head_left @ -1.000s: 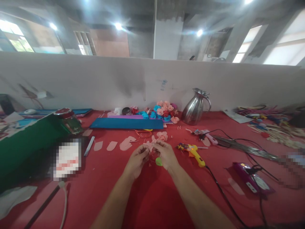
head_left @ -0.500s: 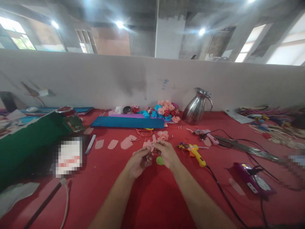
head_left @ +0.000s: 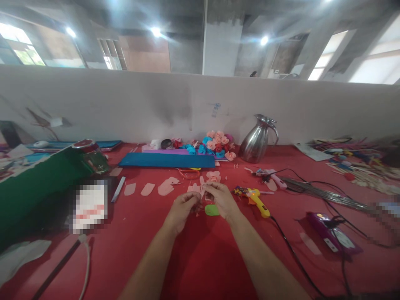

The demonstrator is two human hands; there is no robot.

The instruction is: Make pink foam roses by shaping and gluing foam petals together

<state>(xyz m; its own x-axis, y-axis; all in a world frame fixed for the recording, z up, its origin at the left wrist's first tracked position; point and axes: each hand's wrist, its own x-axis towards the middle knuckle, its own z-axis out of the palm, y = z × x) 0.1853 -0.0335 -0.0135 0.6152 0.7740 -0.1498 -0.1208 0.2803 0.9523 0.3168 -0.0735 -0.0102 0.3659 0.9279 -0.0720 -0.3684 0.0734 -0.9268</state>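
Observation:
Above the middle of the red table, my left hand [head_left: 183, 209] is closed in a pinch. What lies in its fingertips is too small and blurred to name. My right hand [head_left: 221, 201] pinches a narrow pink paper piece [head_left: 202, 191] between thumb and fingers, close to the left fingertips. A pink paper flower [head_left: 213, 176] lies just beyond the right hand. Under that hand rests a green oval piece [head_left: 212, 210]. Cut pink paper petals [head_left: 148, 189] are spread to the left of my hands.
To the right lie a yellow hot glue gun [head_left: 258, 203], a pink glue gun [head_left: 276, 180], metal wires [head_left: 325, 194] and a purple power strip [head_left: 333, 235]. A steel jug [head_left: 256, 139] stands behind, beside a bunch of paper flowers [head_left: 218, 141]. A blue sheet [head_left: 167, 160] and a glass jar [head_left: 93, 156] are farther left.
My hands have drawn slightly apart, the right one shifting a little to the right. More of the green piece shows now. The thin stem seen at my left fingers earlier is no longer distinct.

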